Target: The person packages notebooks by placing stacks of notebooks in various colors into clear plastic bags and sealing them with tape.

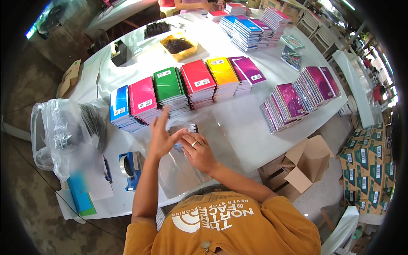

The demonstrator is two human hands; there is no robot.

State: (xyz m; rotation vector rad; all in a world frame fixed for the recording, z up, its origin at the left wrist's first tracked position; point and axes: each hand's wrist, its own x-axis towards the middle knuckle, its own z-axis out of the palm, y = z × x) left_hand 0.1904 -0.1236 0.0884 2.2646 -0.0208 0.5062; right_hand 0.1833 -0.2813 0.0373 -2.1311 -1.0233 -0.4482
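My left hand (pixel 163 138) is raised over the near middle of the table, its index finger stretched up and its thumb spread toward the right. Against that thumb tip lies my right hand (pixel 199 153), fingers laid fairly flat, a ring on one finger. Just beyond and partly beneath the hands is a small dark-and-white thing (pixel 192 127), mostly covered, its kind unclear. Clear plastic sheets (pixel 176 180) spread on the table under both hands. Beyond them stand stacks of spiral notebooks: blue (pixel 119 102), pink (pixel 143 95), green (pixel 165 80), red (pixel 196 76), yellow (pixel 222 70) and purple (pixel 248 70).
A blue tape dispenser (pixel 132 170) sits left of my forearm, near a crumpled plastic bag (pixel 68 127). Wrapped notebook bundles (pixel 293 100) lie at right, above an open cardboard box (pixel 312 163). Farther back are a yellow tray (pixel 185 53) of black coils and more notebook stacks (pixel 242 32).
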